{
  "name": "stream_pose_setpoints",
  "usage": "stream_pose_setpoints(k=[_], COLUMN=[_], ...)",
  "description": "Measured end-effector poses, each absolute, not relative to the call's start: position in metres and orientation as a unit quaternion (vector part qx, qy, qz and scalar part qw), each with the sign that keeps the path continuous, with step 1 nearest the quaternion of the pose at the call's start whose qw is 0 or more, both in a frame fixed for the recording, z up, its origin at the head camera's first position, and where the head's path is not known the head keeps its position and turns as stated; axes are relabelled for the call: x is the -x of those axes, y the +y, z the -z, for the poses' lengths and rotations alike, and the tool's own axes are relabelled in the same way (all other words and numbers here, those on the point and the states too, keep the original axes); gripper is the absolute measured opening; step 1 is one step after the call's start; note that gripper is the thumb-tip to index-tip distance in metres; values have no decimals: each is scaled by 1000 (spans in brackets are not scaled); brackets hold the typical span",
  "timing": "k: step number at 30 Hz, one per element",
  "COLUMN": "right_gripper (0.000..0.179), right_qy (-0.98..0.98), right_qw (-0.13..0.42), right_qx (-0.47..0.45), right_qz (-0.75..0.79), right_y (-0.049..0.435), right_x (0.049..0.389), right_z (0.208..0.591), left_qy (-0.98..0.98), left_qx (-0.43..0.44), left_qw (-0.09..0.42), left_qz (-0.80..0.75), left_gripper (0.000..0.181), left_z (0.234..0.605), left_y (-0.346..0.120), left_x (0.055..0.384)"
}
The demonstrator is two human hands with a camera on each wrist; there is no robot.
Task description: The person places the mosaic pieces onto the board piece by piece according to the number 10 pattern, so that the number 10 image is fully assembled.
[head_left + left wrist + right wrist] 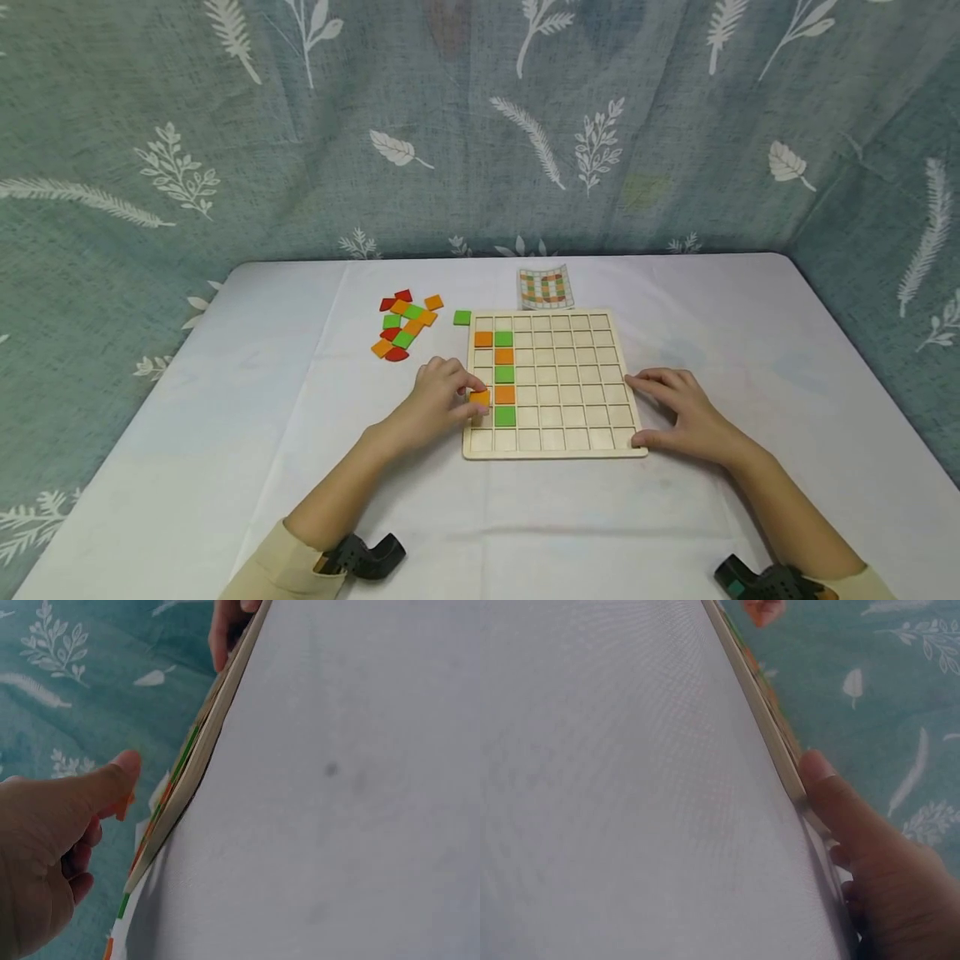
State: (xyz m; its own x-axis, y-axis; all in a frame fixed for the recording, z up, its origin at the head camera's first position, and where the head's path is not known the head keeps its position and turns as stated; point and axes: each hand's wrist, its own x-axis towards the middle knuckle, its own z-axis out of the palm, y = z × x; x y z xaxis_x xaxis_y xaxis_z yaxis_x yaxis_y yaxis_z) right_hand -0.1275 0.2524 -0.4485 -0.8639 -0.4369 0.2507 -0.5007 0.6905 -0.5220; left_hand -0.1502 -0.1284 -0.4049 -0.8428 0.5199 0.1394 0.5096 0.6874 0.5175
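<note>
Between thumb and index finger, my left hand (438, 393) pinches an orange square tile (479, 399), held over the leftmost column of a wooden grid board (566, 417). The left wrist view shows the same tile (125, 808) above board height. An orange tile and a green tile sit side by side in the second row. Below that green tile, orange and green tiles alternate down the second column. My right hand (686, 417) rests at the board's right edge, fingers along the side and thumb on the near corner (817, 769), fingers spread apart.
Left of the board lies a loose pile of orange, green and red tiles (405, 327), some with curved edges. One green tile (462, 317) lies by the board's far left corner. A patterned card (545, 288) lies behind the board on the white tablecloth (585, 525).
</note>
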Motion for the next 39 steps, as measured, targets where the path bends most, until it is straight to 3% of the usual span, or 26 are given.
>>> stream_pose_setpoints(k=[12, 26, 31, 39], right_gripper=[79, 79, 78, 78], right_qy=[-919, -918, -917, -916], right_qw=[51, 49, 50, 50], right_qx=[-253, -249, -252, -255], right_qz=[-299, -304, -306, -306], right_y=[253, 251, 252, 252], right_x=[128, 128, 128, 129], right_z=[447, 448, 448, 447], left_qy=[917, 913, 912, 913], left_qx=[-298, -325, -325, -250], left_qw=[4, -51, -37, 9], left_qz=[-265, -240, -248, -323], left_gripper=[29, 34, 39, 46], left_z=[415, 420, 417, 411], left_y=[-128, -128, -128, -136], left_x=[143, 143, 143, 159])
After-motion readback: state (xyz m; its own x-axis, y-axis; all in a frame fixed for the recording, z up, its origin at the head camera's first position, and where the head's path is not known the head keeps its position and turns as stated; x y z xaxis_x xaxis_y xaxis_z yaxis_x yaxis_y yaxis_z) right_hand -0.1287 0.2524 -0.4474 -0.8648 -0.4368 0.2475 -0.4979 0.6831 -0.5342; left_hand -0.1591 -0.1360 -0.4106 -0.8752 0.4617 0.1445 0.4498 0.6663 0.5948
